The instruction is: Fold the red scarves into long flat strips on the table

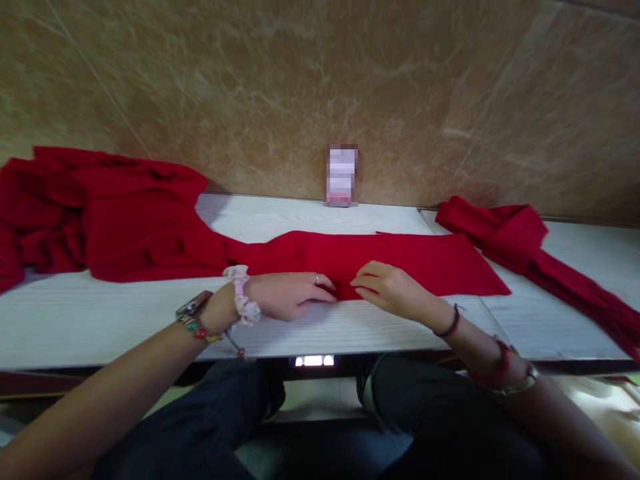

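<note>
Soft red knit all over this table (pixel 100 320), and the top itself is white with a fine wood grain, flat and long, set against a tan wall (pixel 250 80) veined like marble. Dead centre lies the scarf (pixel 415 263): a long, matte band spread flat, its far edge straight, its right end tapering to a point at 3 o'clock. Its left end runs into a rumpled red pile (pixel 100 213) heaped in thick folds at 10 o'clock. The left hand (pixel 293 295) sits at the scarf's near edge, fingers curled, tips on the cloth, a ring on one finger and a pale scrunchie (pixel 243 303) at the wrist. The right hand (pixel 395 290) faces it just beside, fingers bent, tips resting on the same edge. Whether either hand pinches the fabric or only presses it cannot be told. Out at 2 o'clock a second scarf (pixel 525 247) lies loosely folded, trailing off along the table's right side, apart from the first. At 12 o'clock, against the wall, stands a small blurred card (pixel 342 175).
</note>
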Available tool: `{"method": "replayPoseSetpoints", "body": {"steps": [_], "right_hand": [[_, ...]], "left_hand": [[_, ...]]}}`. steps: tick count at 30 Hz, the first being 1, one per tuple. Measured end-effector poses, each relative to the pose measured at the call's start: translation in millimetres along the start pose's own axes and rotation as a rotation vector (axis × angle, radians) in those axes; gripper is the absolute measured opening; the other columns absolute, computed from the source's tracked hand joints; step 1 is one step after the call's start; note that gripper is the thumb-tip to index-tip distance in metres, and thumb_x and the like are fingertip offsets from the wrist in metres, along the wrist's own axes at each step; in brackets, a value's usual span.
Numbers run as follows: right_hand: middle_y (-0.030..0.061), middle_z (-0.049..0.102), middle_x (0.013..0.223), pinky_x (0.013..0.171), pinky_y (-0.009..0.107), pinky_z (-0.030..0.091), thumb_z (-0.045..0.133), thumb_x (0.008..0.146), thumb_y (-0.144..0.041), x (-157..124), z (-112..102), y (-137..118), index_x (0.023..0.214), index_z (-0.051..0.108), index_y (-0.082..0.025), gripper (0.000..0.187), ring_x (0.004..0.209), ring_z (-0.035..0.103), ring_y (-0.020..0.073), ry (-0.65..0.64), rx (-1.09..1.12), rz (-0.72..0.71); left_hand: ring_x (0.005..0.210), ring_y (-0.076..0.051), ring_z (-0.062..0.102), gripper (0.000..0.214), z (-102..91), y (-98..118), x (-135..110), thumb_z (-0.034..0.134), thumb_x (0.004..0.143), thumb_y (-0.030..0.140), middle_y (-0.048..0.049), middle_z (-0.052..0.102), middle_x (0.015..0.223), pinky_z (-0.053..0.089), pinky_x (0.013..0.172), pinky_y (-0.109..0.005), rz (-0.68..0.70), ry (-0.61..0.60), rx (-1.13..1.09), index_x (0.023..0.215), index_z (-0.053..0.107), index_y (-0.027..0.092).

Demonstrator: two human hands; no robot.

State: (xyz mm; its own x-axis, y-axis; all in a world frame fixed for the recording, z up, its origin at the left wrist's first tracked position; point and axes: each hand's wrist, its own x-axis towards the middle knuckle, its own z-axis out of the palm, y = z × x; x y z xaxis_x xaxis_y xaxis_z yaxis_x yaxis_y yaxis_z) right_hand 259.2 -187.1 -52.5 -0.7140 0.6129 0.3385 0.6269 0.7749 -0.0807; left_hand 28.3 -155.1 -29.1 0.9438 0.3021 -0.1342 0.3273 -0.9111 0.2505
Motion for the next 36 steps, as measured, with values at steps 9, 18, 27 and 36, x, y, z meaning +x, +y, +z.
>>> {"method": "replayPoseSetpoints", "body": {"steps": [9, 18, 27, 36], "right_hand": [[0.0100, 0.061, 0.095, 0.074, 0.031, 0.046, 0.052, 0.083, -0.028, 28, 24, -31, 0.096, 0.062, -0.015, 0.021, 0.086, 0.055, 0.0191, -0.045, -0.093, -0.054], [0.0058, 0.059, 0.082, 0.058, 0.027, 0.038, 0.046, 0.086, -0.013, 53, 41, -47, 0.100, 0.058, -0.014, 0.019, 0.074, 0.051, 0.0160, -0.142, -0.250, -0.083], [0.0045, 0.058, 0.077, 0.056, 0.027, 0.035, 0.046, 0.086, -0.011, 50, 50, -46, 0.090, 0.061, -0.014, 0.015, 0.071, 0.050, 0.0154, -0.025, -0.329, -0.133], [0.0052, 0.062, 0.085, 0.069, 0.026, 0.042, 0.046, 0.086, -0.015, 48, 56, -39, 0.090, 0.063, -0.016, 0.018, 0.079, 0.054, 0.0150, 0.218, -0.122, 0.037]], "left_hand": [[0.109, -0.017, 0.045, 0.053, -36.4, -95, -8, 0.016, 0.088, 0.029, -0.0087, 0.053, 0.119, 0.031, 0.095, -0.031, -0.438, 0.276, -0.051, 0.117, 0.046, -0.003], [0.078, -0.018, 0.058, 0.040, -35.2, -143, 33, 0.062, 0.061, 0.045, -0.0050, 0.067, 0.086, 0.044, 0.073, -0.026, -0.592, -0.053, -0.592, 0.084, 0.066, 0.012], [0.079, -0.016, 0.055, 0.041, -39.4, -140, 37, 0.067, 0.055, 0.030, -0.0023, 0.065, 0.086, 0.042, 0.072, -0.024, -0.707, 0.037, -0.631, 0.092, 0.061, 0.012], [0.079, -0.014, 0.056, 0.046, -47.5, -127, 26, 0.054, 0.070, 0.046, -0.0038, 0.066, 0.092, 0.043, 0.070, -0.022, -0.606, -0.020, -0.588, 0.103, 0.058, 0.014]]}}
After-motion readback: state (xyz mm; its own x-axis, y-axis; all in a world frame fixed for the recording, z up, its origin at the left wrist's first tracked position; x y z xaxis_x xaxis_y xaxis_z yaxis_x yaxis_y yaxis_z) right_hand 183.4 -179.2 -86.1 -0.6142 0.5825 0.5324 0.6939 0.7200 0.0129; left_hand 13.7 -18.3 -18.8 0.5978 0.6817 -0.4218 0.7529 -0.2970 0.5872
